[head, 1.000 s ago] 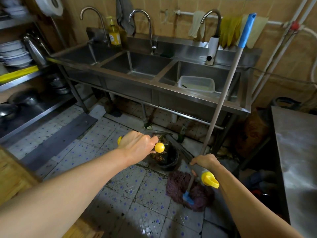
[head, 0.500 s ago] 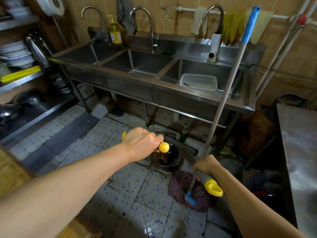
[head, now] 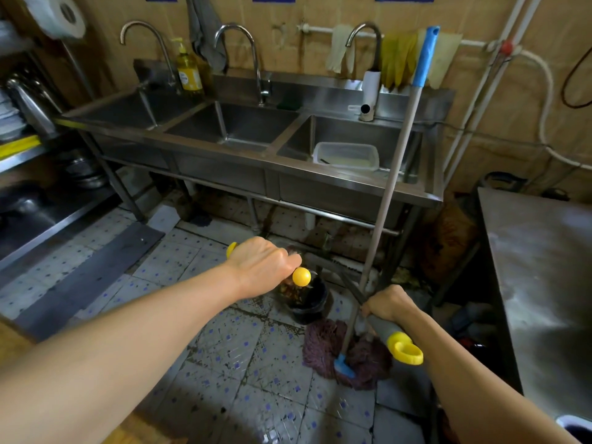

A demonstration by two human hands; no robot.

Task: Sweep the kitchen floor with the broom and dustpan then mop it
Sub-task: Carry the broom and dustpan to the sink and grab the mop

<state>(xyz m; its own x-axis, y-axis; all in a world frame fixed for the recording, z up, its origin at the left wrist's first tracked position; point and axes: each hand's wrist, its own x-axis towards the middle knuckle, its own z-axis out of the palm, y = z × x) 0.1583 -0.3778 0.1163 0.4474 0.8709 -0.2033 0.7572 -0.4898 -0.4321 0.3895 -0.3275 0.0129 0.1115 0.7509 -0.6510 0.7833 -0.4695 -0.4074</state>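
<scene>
Yellow-tipped handles, both hands gripping, arms outstretched

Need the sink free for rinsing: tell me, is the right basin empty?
No, a clear plastic container sits inside the right basin of the steel sink.

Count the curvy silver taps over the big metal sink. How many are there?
3. One curved steel tap stands over the left basin, one over the middle basin, and one over the right basin. None seems hidden.
</scene>
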